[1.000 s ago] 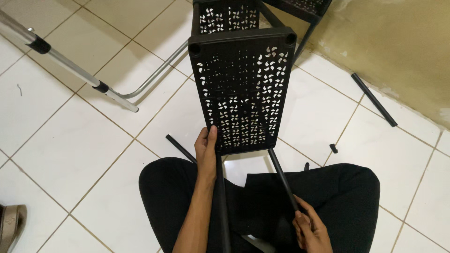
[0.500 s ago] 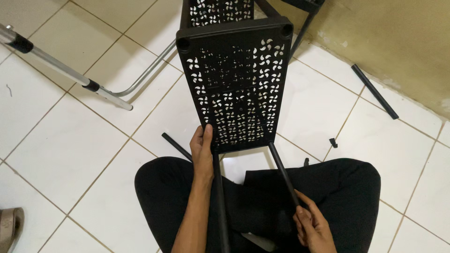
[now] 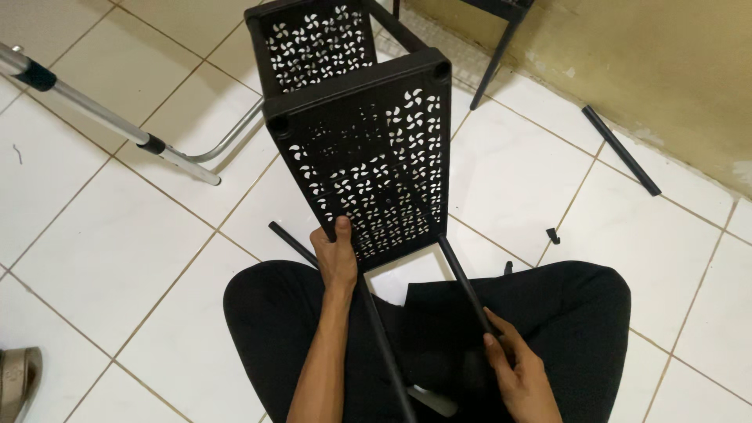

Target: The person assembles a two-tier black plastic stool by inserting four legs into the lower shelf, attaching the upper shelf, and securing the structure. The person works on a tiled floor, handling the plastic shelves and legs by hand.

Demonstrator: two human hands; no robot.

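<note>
Black perforated shelf (image 3: 364,157) gripped by left hand (image 3: 335,254), right hand (image 3: 513,368) grasping leg tube (image 3: 464,286)

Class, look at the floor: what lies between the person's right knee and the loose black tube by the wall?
In the head view, a small black plastic piece lies on white tile between the right knee and the loose black tube.

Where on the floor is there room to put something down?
The white tiles are bare between the metal pole and the left knee, and between the perforated black shelf and the loose black tube by the wall. It is crowded on the lap, where the left hand and right hand hold the shelf's legs.
</note>
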